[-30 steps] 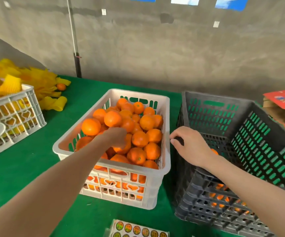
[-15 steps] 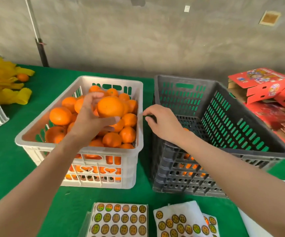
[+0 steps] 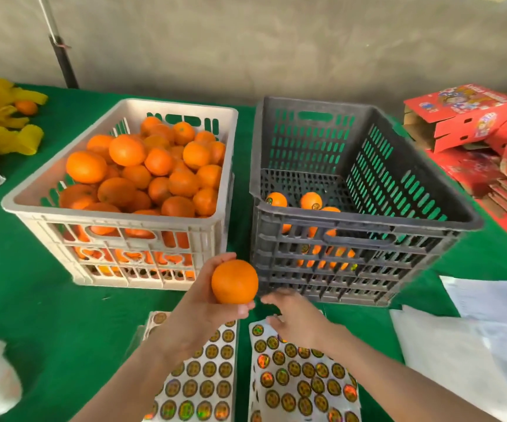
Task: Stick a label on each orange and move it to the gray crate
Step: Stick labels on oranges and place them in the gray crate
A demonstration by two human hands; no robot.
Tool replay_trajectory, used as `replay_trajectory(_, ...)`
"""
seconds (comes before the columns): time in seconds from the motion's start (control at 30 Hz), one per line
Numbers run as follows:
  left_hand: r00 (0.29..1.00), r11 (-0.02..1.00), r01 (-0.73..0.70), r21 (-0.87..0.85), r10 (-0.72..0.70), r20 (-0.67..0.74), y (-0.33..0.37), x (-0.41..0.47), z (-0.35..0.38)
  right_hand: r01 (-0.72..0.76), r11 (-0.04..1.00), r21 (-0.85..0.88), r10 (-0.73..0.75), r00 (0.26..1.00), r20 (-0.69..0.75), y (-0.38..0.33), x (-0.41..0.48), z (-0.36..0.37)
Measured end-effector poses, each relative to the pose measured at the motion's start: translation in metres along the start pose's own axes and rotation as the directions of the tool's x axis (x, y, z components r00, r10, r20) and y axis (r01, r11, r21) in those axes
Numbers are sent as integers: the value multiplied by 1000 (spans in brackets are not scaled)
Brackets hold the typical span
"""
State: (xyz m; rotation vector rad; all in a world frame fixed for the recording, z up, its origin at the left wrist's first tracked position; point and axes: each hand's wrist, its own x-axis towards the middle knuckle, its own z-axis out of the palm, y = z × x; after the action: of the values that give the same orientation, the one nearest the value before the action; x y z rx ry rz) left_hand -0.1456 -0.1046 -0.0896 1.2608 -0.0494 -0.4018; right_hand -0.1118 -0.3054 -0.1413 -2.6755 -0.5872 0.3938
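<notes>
Centrally, the orange (image 3: 234, 281), a round fruit with smooth, finely dimpled skin, rests in my left hand (image 3: 199, 312). The thumb and fingers curl round its back and underside. I hold it above the surface (image 3: 33, 300), a green felt-like cloth, just in front of the gap between the two crates.

My right hand (image 3: 294, 321) hovers just beside the orange with its fingers loosely spread, gripping nothing. It is blurred, so I cannot tell whether the fingertips touch the sheet below.

Two label sheets (image 3: 203, 382) (image 3: 304, 388) lie side by side under both hands, each a white backing with rows of round, glossy holographic stickers.

The gray crate (image 3: 367, 226), slotted rigid plastic, stands on the right and holds a few labelled oranges (image 3: 311, 201) at its near left corner. The white crate (image 3: 118, 220), with heart-shaped cut-outs, touches it on the left and is heaped with oranges (image 3: 157, 166).
</notes>
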Motion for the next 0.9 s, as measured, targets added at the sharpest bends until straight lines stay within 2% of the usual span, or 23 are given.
replay_trajectory(0.07,997,992,75,-100,-78,-29,-15,5,0,-132,966,-221,171,971,169,14,6,10)
replay_trajectory(0.13,982,957,136,-258,-165,-95,-26,12,1,-160,940,-302,219,960,173,19,9,16)
replay_trajectory(0.23,951,926,194,-323,-259,-171,-43,22,2,-197,951,-239,230,966,116,19,10,18)
replay_trajectory(0.37,907,922,268,-279,-339,-249,-58,27,11,-223,969,-106,229,972,52,22,8,13)
replay_trajectory(0.43,887,877,243,-415,-374,-271,-64,31,11,-190,982,-23,190,982,12,27,3,9)
replay_trajectory(0.5,875,825,225,-519,-406,-266,-67,33,12,-158,983,98,163,986,-43,32,-4,5)
replay_trajectory(0.6,873,815,323,-481,-452,-181,-72,35,15,-109,969,220,138,983,-118,36,-14,-2)
replay_trajectory(0.67,887,829,353,-433,-443,-127,-70,35,21,-91,963,254,130,981,-144,36,-19,-5)
replay_trajectory(0.77,928,916,312,-253,-350,-125,-71,37,26,-82,967,240,135,967,-215,35,-26,-4)
replay_trajectory(0.9,904,831,352,-431,-421,-74,-72,42,23,-61,981,183,129,913,-386,26,-31,5)
